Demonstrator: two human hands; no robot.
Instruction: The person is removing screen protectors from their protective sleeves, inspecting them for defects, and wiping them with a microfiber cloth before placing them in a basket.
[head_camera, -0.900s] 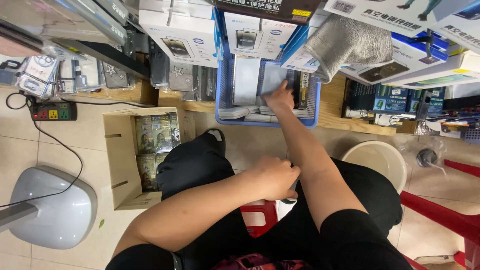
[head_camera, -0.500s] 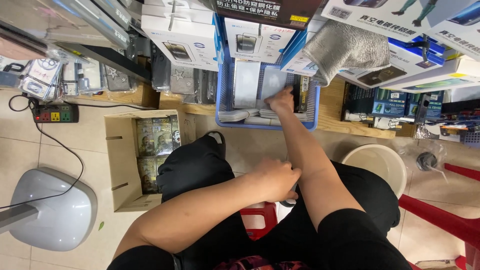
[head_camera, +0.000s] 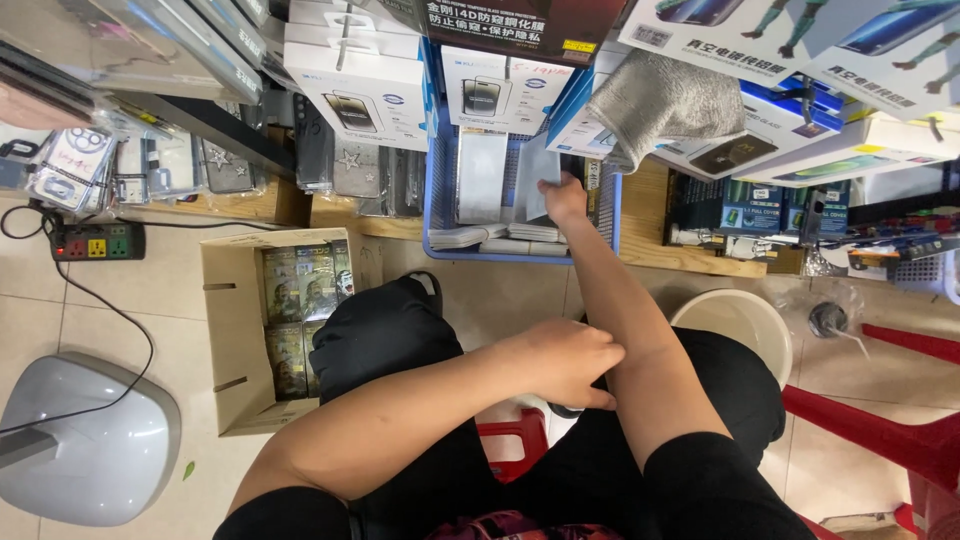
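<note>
I sit on a red stool (head_camera: 515, 440) in black trousers. My right hand (head_camera: 563, 197) reaches forward into a blue wire basket (head_camera: 434, 190) and grips a flat white packet (head_camera: 538, 172) standing among other white packets (head_camera: 482, 175). My left hand (head_camera: 560, 360) rests on my right forearm above my lap, fingers curled, holding nothing.
An open cardboard box (head_camera: 235, 330) of packaged items sits on the tiled floor at left. Beside it lie a power strip (head_camera: 95, 241) with a cable and a grey fan base (head_camera: 85, 440). A white bucket (head_camera: 740, 320) stands at right. Shelves of boxed screen protectors (head_camera: 360, 100) and a grey cloth (head_camera: 665, 100) fill the top.
My right hand has pushed a little deeper into the basket and closed on a white packet. My left hand stays on the forearm.
</note>
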